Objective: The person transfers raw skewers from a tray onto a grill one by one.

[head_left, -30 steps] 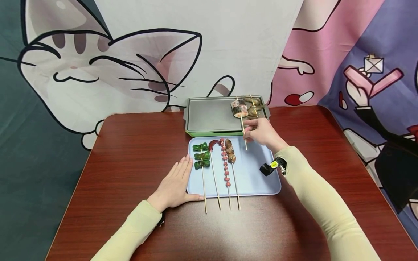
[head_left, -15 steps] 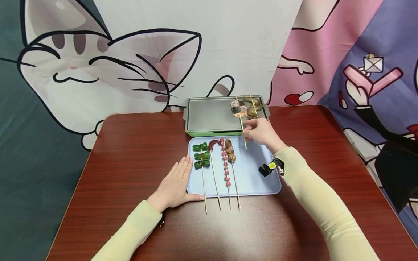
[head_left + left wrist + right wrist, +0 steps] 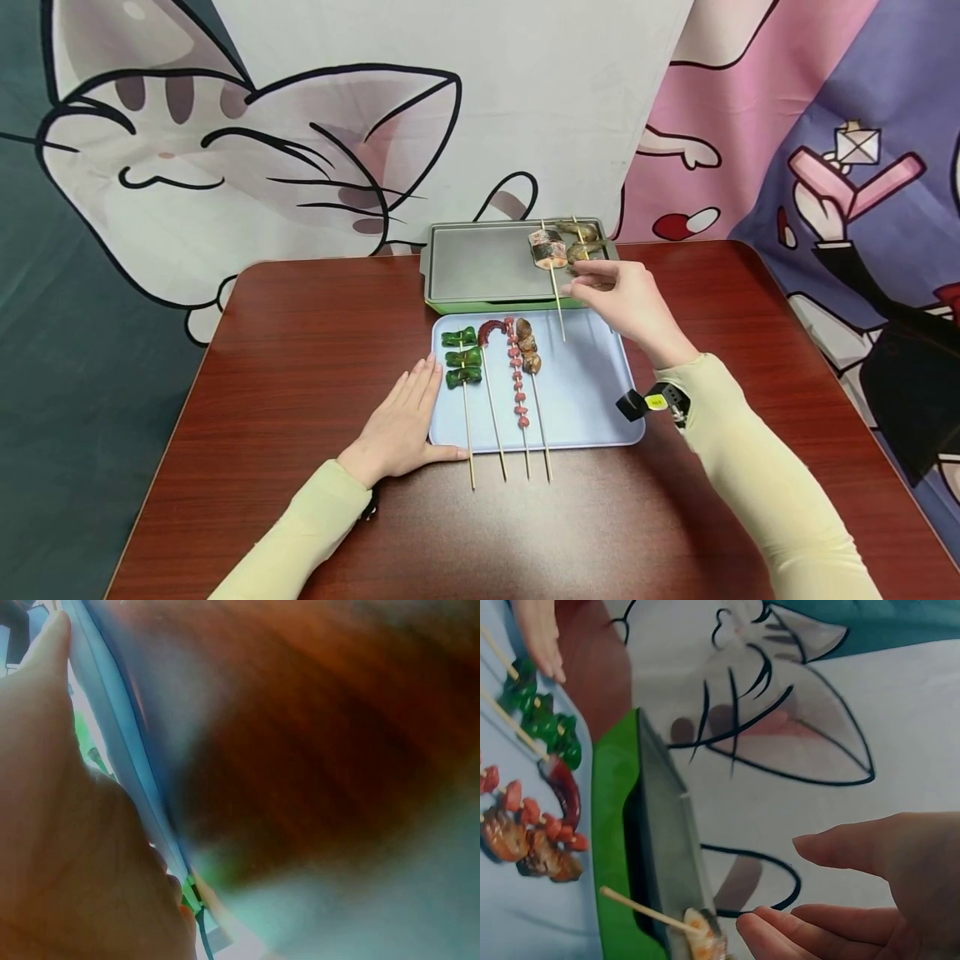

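My right hand [image 3: 618, 300] is just right of the fish skewer [image 3: 548, 248], thumb and fingers apart and nothing between them. That skewer leans on the grill pan [image 3: 480, 262], its stick reaching out over the blue tray [image 3: 592, 392]. In the right wrist view the fish skewer [image 3: 701, 934] lies free of the fingers. Flat along the tray's left edge rests my left hand [image 3: 397, 425], fingers straight, thumb at the near corner. Beside it on the tray are skewers of green pepper [image 3: 463, 357], a red curled tentacle [image 3: 491, 331], small pink pieces [image 3: 517, 375] and brown chunks [image 3: 528, 346].
Another skewer of brownish pieces [image 3: 579, 242] lies at the grill pan's right end, partly behind the right hand. The pan has a green base [image 3: 615, 847] and stands at the far table edge, against a printed cloth [image 3: 562, 100]. Brown tabletop [image 3: 315, 350] surrounds the tray.
My right hand has let go of the fish skewer's stick and moved slightly right and away from it. The skewer stays on the pan. The left hand has not moved.
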Demonstrator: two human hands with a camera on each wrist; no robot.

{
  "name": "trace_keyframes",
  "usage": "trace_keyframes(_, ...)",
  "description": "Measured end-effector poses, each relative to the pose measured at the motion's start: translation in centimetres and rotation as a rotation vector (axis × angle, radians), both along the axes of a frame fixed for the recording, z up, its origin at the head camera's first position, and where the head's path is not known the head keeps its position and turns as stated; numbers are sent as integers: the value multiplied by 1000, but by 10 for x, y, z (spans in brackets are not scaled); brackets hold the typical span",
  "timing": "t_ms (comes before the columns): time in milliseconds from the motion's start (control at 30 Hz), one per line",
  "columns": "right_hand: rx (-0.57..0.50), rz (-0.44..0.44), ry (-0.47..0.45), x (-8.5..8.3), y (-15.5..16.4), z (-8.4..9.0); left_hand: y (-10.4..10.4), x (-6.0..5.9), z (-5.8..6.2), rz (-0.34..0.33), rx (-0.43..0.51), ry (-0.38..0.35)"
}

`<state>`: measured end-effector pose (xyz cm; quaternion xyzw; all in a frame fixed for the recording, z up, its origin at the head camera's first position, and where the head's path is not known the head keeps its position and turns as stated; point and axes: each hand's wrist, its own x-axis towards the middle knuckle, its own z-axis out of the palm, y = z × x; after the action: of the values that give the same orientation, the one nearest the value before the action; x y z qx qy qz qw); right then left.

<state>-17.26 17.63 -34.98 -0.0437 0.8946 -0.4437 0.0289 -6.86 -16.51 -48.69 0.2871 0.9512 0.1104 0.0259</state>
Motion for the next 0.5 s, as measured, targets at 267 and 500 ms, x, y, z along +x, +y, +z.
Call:
trace_keyframes(267,-24,41,31,21,5,10,3,2,12,6,-5,-26)
trace_keyframes(500,-36,78,31,39,8,12,2,1,8,4,-8,-23)
